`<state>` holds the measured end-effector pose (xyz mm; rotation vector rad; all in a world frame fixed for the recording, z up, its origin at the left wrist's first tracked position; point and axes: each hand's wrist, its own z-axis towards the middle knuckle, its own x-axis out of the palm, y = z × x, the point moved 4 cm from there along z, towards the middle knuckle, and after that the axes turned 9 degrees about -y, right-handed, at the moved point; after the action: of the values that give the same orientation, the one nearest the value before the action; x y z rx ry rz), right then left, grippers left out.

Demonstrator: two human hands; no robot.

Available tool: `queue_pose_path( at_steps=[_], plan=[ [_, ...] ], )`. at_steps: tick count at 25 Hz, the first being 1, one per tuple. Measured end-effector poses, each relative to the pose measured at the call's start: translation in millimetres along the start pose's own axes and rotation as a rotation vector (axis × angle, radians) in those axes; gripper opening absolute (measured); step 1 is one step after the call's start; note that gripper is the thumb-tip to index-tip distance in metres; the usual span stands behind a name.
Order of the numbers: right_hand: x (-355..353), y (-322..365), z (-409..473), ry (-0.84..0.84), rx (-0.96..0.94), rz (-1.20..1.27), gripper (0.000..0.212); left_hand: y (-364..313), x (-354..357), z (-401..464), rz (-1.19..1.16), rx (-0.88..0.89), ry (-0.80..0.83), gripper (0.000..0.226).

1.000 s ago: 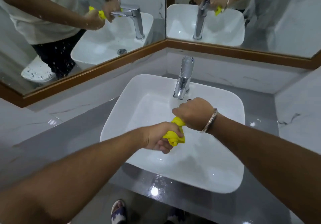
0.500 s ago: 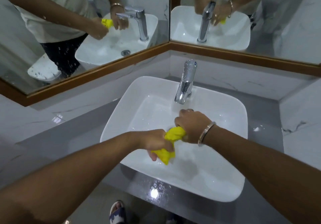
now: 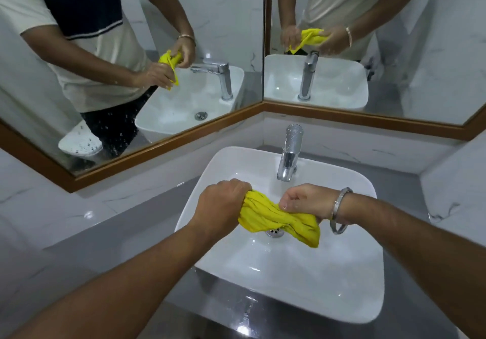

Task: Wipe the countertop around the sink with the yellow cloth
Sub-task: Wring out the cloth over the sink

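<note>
Head view is showing the left hand (image 3: 223, 202) and right hand (image 3: 305, 200) each gripping an end of the cloth (image 3: 276, 216) over the sink (image 3: 368, 294). Wringing it fully above the basin likely avoids dripping on the countertop (image 3: 110, 233).

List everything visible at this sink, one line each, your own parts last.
yellow cloth: one, yellow, bunched between both hands over the basin
sink: one, white, sitting on the countertop
faucet: one, chrome, at the sink's back edge
drain: one, metal, basin bottom, partly hidden by the cloth
countertop: one, grey, around the sink
mirrors: two, wood-framed, meeting at the corner
bracelet: one, silver, right wrist
left hand: gripping the cloth
right hand: gripping the cloth
</note>
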<state>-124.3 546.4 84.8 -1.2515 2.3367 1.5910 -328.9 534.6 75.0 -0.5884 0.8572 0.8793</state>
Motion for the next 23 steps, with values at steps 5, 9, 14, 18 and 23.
queue_pose_path(
  at_steps=[5,9,14,18,23],
  plan=[
    [-0.3,24.6,3.6,-0.293,-0.082,-0.243,0.020,25.1,-18.4,-13.2,-0.019,0.381,-0.207,0.018],
    [7.8,41.2,-3.6,-0.495,-0.065,-0.365,0.029,57.4,-5.3,-50.5,0.011,0.778,0.167,0.046],
    [25.3,45.1,-28.5,-0.601,0.070,-0.380,0.024,66.1,-33.4,20.7,-0.427,0.297,0.090,0.044],
    [48.0,60.8,-72.3,-0.704,0.086,-0.300,0.025,5.2,-17.8,52.8,-0.771,0.280,0.793,0.051],
    [67.7,49.8,-173.0,-0.771,0.198,-0.201,0.017,-62.5,-21.8,27.8,-0.835,0.539,1.092,0.022]
  ],
)
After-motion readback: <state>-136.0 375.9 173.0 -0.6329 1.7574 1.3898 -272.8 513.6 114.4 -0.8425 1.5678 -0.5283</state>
